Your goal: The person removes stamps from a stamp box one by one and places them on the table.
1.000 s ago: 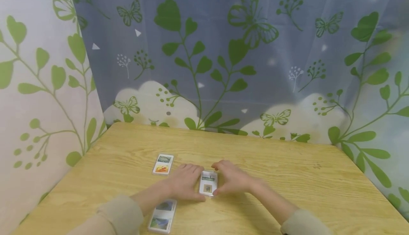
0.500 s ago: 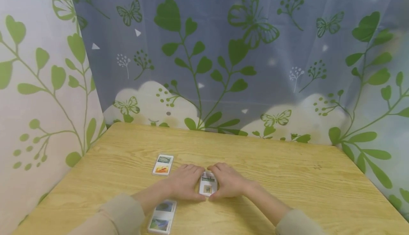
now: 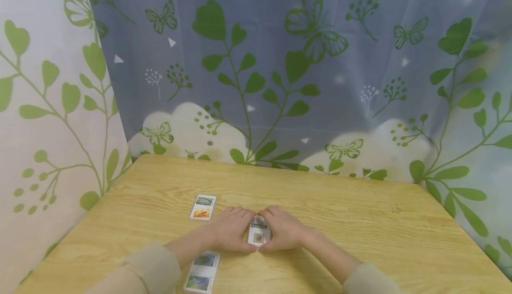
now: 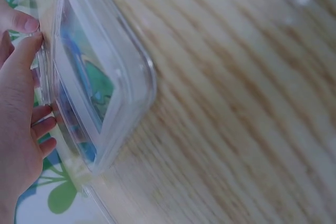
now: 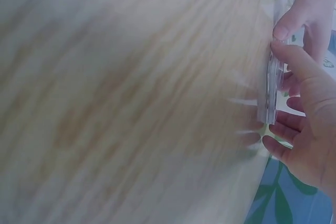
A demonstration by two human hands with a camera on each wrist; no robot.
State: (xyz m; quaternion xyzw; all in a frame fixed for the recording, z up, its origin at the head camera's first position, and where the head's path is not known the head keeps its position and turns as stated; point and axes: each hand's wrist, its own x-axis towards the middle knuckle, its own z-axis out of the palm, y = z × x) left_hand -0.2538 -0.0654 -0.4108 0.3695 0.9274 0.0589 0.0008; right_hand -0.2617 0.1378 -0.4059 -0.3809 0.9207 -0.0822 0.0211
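Between both hands, on the table, lies a clear plastic card case (image 3: 258, 238) showing two small pictures. My left hand (image 3: 232, 229) grips its left side, thumb at the near corner and fingers toward the far one. From the right, my right hand (image 3: 285, 231) holds the same case in a matching way. The two thumbs nearly meet at the near edge. In the right wrist view the edge of the case (image 5: 270, 90) looks layered, between the thumb and fingers of my right hand (image 5: 312, 114). My fingers partly cover its sides in the head view.
A second picture case (image 3: 202, 208) lies beyond my left hand, to the left. Another case (image 3: 202, 272) is near the left forearm, and looms large in the left wrist view. The wooden table (image 3: 360, 223) ends at a patterned cloth backdrop (image 3: 264, 63).
My right hand has moved left and closed in on the right side of the card case. The left hand has stayed at its side of it.
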